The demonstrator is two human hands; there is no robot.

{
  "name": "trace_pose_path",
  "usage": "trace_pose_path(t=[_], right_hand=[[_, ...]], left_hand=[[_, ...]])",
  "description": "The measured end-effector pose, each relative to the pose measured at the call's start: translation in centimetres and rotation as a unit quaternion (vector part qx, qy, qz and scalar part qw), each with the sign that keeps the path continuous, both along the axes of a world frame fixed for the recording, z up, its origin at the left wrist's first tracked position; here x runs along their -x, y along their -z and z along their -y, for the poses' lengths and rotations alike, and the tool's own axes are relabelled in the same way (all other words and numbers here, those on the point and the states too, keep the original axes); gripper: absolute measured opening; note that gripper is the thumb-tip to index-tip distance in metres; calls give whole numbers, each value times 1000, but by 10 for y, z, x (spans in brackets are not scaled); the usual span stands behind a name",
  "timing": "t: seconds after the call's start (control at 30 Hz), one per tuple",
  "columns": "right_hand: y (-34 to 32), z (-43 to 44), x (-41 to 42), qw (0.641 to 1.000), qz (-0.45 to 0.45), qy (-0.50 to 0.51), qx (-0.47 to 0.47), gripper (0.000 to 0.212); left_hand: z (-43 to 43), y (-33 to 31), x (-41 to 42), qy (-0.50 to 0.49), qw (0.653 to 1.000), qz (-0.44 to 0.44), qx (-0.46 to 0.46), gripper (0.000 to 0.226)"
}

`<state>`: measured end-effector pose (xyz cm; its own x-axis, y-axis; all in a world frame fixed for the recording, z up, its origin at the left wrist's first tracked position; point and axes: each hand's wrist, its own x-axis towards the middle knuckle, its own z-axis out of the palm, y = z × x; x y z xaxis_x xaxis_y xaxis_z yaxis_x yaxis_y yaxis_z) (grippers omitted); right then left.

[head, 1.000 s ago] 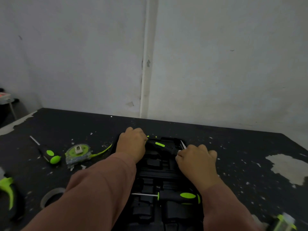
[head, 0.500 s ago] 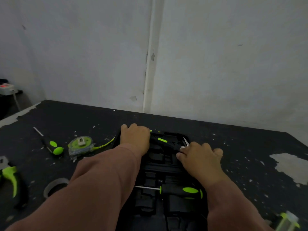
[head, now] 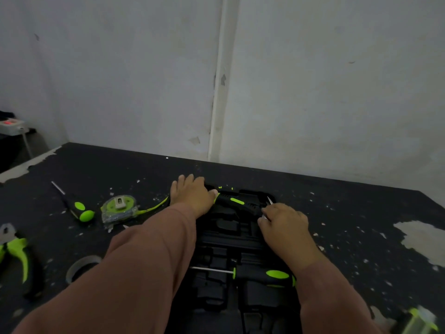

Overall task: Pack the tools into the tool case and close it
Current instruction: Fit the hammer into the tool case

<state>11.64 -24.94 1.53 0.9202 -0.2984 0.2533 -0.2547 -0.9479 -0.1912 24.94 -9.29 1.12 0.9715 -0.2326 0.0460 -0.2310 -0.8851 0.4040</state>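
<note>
The black tool case [head: 226,239] lies open on the dark table between my arms. At its far end a black and green utility knife [head: 237,202] lies across a slot. My left hand [head: 191,195] grips the knife's left end, and my right hand [head: 285,225] pinches its metal blade end. A black and green screwdriver [head: 262,276] sits in a slot nearer to me. Loose on the table to the left are a small screwdriver [head: 77,209], a green tape measure [head: 119,208] and green-handled pliers [head: 16,254].
A roll of tape [head: 80,267] lies by my left sleeve. A green and clear object [head: 419,321] sits at the bottom right corner. A white wall stands behind the table, and a power strip [head: 10,125] is at the far left.
The camera has tilted up slightly, so everything sits lower in view. Both hands stay on the knife, which has settled a little closer into the case's far slot.
</note>
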Motion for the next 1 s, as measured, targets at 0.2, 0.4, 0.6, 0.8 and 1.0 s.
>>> trace_pose_path(t=[0.2, 0.4, 0.6, 0.8, 1.0], right_hand=[[3, 3, -3, 999, -27, -20, -1, 31], [-3, 2, -4, 999, -45, -19, -9, 28], [4, 3, -5, 996, -35, -33, -70, 42], [6, 6, -10, 992, -120, -28, -39, 63], [0, 7, -7, 990, -144, 6, -6, 57]], left_hand=[[3, -9, -3, -6, 999, -34, -29, 57], [12, -10, 0, -21, 998, -31, -47, 49], [5, -5, 2, -8, 1000, -11, -27, 47], [8, -5, 2, -14, 1000, -12, -13, 46], [13, -3, 2, -29, 999, -13, -12, 45]])
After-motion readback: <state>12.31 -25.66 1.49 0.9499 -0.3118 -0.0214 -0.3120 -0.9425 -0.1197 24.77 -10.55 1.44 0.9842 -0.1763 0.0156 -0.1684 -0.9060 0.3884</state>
